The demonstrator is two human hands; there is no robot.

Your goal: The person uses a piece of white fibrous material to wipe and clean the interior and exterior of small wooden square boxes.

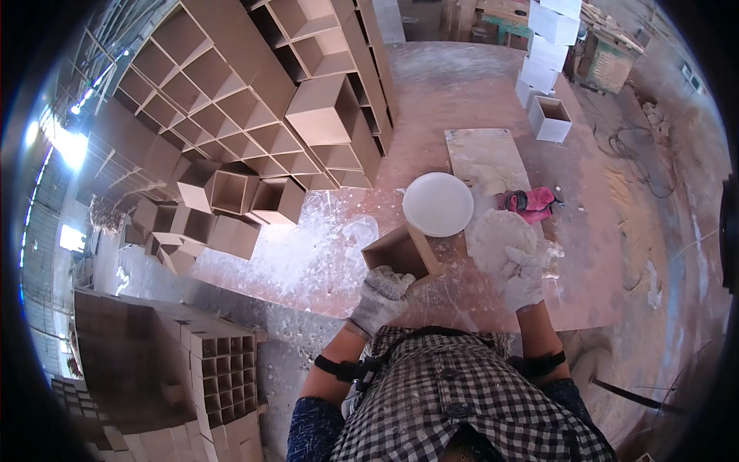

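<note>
My left hand (383,296), in a dusty whitish glove, grips the near edge of an open brown box (422,250). The box is tilted, and its hollow inside faces up toward me. My right hand (523,279), also in a white-caked glove, has its fingers bent at the near edge of a whitish round pad (502,237); what the pad is made of does not show. Just beyond the brown box stands a round white tub (438,204), its inside plain white. A pale smeared board (486,158) lies past the pad, with a red cloth (531,203) beside it.
Stacked brown boxes (231,108) rise at the far left, with several loose ones (231,192) below them. White boxes (550,119) are piled at the far right. White powder (308,246) covers the left of the reddish table (439,85). More boxes (223,377) stand at the lower left.
</note>
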